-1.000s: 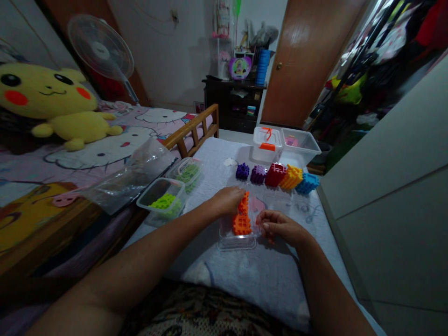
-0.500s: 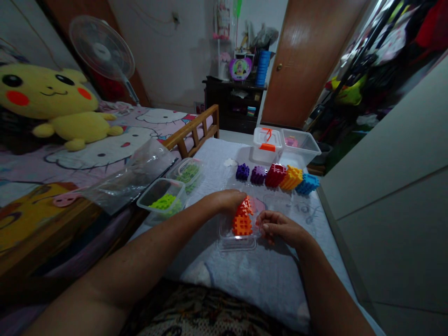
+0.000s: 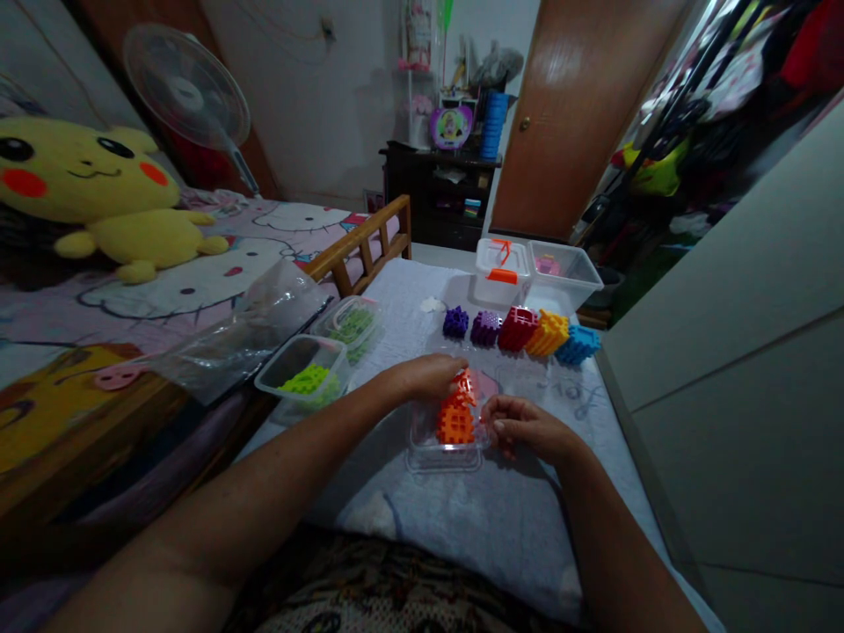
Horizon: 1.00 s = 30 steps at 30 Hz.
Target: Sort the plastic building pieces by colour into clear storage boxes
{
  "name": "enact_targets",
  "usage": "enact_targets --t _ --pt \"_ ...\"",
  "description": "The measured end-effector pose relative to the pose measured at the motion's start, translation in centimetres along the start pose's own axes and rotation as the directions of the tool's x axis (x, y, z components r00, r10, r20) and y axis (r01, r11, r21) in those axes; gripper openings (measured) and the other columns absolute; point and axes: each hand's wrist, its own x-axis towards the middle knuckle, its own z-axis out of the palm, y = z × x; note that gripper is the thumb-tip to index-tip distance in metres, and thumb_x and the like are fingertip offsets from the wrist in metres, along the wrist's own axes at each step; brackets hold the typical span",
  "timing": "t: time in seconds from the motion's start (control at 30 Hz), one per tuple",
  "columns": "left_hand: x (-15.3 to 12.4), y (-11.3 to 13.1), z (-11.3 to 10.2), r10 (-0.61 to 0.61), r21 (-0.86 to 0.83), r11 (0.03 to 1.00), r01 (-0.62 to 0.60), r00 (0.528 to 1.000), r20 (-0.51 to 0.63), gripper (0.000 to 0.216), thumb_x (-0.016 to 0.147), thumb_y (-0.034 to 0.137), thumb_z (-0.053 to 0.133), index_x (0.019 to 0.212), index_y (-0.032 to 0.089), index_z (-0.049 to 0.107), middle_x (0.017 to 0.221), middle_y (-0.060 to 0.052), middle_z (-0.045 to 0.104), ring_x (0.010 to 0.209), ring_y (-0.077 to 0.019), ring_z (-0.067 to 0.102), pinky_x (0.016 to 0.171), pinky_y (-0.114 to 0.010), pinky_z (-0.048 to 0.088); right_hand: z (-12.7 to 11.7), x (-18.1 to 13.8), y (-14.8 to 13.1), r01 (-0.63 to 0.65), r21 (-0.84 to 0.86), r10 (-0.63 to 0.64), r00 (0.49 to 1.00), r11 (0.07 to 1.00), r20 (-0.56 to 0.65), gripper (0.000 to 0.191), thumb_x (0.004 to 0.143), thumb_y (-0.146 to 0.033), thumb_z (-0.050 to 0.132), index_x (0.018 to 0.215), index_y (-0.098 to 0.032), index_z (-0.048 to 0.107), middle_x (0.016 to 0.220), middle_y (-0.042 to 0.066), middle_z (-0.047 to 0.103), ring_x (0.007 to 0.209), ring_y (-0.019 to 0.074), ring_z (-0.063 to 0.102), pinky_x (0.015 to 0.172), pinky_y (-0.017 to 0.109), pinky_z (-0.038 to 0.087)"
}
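Observation:
Orange openwork building blocks (image 3: 456,425) with toothed edges stand grouped in a clear plastic box (image 3: 422,437) in front of me. My left hand (image 3: 438,378) reaches over the box's far left side, its fingers bent down against the farther orange blocks; the fingertips are partly hidden. At the right side wall, my right hand (image 3: 524,424) has curled fingers close together. Small spots of orange show by its fingertips, but what it grips is unclear.
Behind the box stand rows of dark purple (image 3: 455,322), purple (image 3: 486,328), red (image 3: 518,328), yellow (image 3: 548,333) and blue blocks (image 3: 578,344). To the left are two tubs of green pieces (image 3: 308,380). A lidded box (image 3: 502,274) and an open bin (image 3: 572,266) are at the back.
My left hand has shifted very slightly over the orange blocks. The right hand and the box keep their places; the whole view has moved a little.

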Motion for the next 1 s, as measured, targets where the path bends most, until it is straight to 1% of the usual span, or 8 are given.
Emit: enact_targets --t 0.17,0.23,0.33,0.5,0.63,0.83,0.9,1.0 --pt "0.1 0.7 0.6 -0.047 0.031 0.998 0.049 0.998 -0.037 0.037 0.089 0.036 0.055 0.119 0.014 0.057 0.117 -0.016 0.068 0.105 -0.0264 0.066 0.084 -0.032 0.049 0.0 0.0 0.0 -0.006 -0.002 0.006 1.0 1.0 0.002 0.04 0.076 -0.044 0.078 0.097 -0.017 0.058 0.069 -0.002 0.065 0.048 0.0076 0.058 0.044 0.017 0.044" --pt "0.2 0.8 1.0 -0.06 0.046 0.997 0.063 0.997 -0.052 0.037 0.087 0.038 0.058 0.116 0.014 0.057 0.115 -0.015 0.069 0.103 -0.0265 0.066 0.084 -0.031 0.049 0.0 0.0 0.0 -0.005 0.001 0.005 1.0 1.0 0.0 0.039 0.076 -0.044 0.079 0.096 -0.017 0.058 0.069 -0.002 0.065 0.048 0.0075 0.058 0.043 0.017 0.044" --pt "0.2 0.8 1.4 -0.068 0.05 0.996 0.072 0.995 -0.069 0.032 0.087 0.028 0.057 0.116 0.015 0.055 0.116 -0.014 0.069 0.105 -0.0253 0.066 0.085 -0.031 0.049 0.0 0.0 -0.1 0.005 -0.004 -0.005 1.0 1.0 0.002 0.039 0.077 -0.044 0.079 0.096 -0.016 0.059 0.07 -0.002 0.066 0.048 0.0072 0.058 0.044 0.017 0.044" --pt "-0.3 0.9 1.2 -0.059 0.066 0.996 0.063 0.997 -0.058 0.034 0.083 0.013 0.054 0.117 0.017 0.055 0.114 -0.012 0.069 0.102 -0.024 0.066 0.083 -0.03 0.05 0.0 -0.1 -0.1 -0.002 -0.014 0.002 1.0 1.0 0.005 0.04 0.077 -0.045 0.078 0.097 -0.016 0.058 0.07 -0.002 0.065 0.049 0.0071 0.058 0.045 0.017 0.044" --pt "-0.6 0.9 1.1 -0.057 0.079 0.995 0.061 0.997 -0.052 0.03 0.084 0.012 0.052 0.113 0.017 0.057 0.109 -0.014 0.07 0.096 -0.025 0.067 0.078 -0.032 0.051 0.0 0.0 -0.1 -0.001 -0.019 0.001 1.0 1.0 0.011 0.041 0.077 -0.046 0.077 0.098 -0.017 0.058 0.07 -0.002 0.065 0.049 0.0067 0.058 0.045 0.017 0.044" --pt "-0.7 1.1 0.6 -0.013 0.047 0.999 0.011 0.999 0.044 0.033 0.085 0.014 0.053 0.118 0.017 0.057 0.111 -0.014 0.07 0.098 -0.025 0.067 0.079 -0.032 0.051 0.1 -0.1 -0.2 -0.002 -0.014 0.003 1.0 1.0 0.018 0.041 0.077 -0.045 0.078 0.097 -0.016 0.058 0.069 -0.002 0.065 0.048 0.0068 0.058 0.045 0.017 0.045" --pt "-0.7 1.1 0.5 -0.022 0.034 0.999 0.021 0.999 0.037 0.035 0.087 0.014 0.051 0.122 0.017 0.056 0.114 -0.014 0.07 0.1 -0.0247 0.067 0.08 -0.031 0.051 0.1 0.0 -0.2 -0.002 -0.001 0.002 1.0 1.0 0.021 0.041 0.076 -0.045 0.079 0.096 -0.016 0.058 0.069 -0.002 0.065 0.048 0.0067 0.058 0.044 0.016 0.045" --pt "-0.8 0.8 0.5 -0.046 0.038 0.998 0.047 0.998 -0.031 0.036 0.089 0.015 0.05 0.125 0.017 0.054 0.12 -0.014 0.068 0.105 -0.024 0.066 0.083 -0.03 0.05 0.0 0.0 -0.1 -0.002 0.009 0.002 1.0 1.0 0.02 0.04 0.076 -0.044 0.079 0.096 -0.016 0.058 0.069 -0.002 0.064 0.049 0.0067 0.058 0.044 0.016 0.045"
